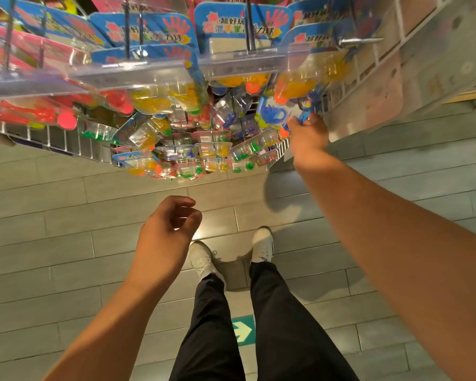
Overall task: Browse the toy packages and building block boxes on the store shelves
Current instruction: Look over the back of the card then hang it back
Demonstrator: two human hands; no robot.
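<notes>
Red packs (39, 114): hanging at far left from pegs, clear blisters showing red hand-shaped toys; likely light, the plastic slick and crackly.
Left hand (165, 232): hovering over the floor (66, 204), well below the display, fingers loosely curled and holding nothing.
Blue cards (146, 31): hanging in rows across the top; Chinese print partly readable, "超好玩" beside a red hand picture, the rest blocked by hooks (249, 23) and glare. No brand is making itself out.
Yellow packs (160, 101): dangling mid-rack, clear shells over yellow and orange toys; probably featherweight, the shells stiff yet easily dented, best taken by the card edge rather than the bubble.
Lower packs (212, 152): crowding the lower pegs, small tubs with green, yellow and blue pieces; too small to read any label.
Shoes (204, 259): white pair standing on grey planks, a green arrow sticker (242, 329) lying between the legs.
Blue pack (275, 116): hanging at the right end of the rack, holding a blue hand toy; likely light and floppy on its peg.
Right hand (308, 136): reaching up to the blue pack, fingers pinching its lower edge; the fingertips are partly hidden behind it.
Wire rack (368, 86): standing at right, white grid and panels.
</notes>
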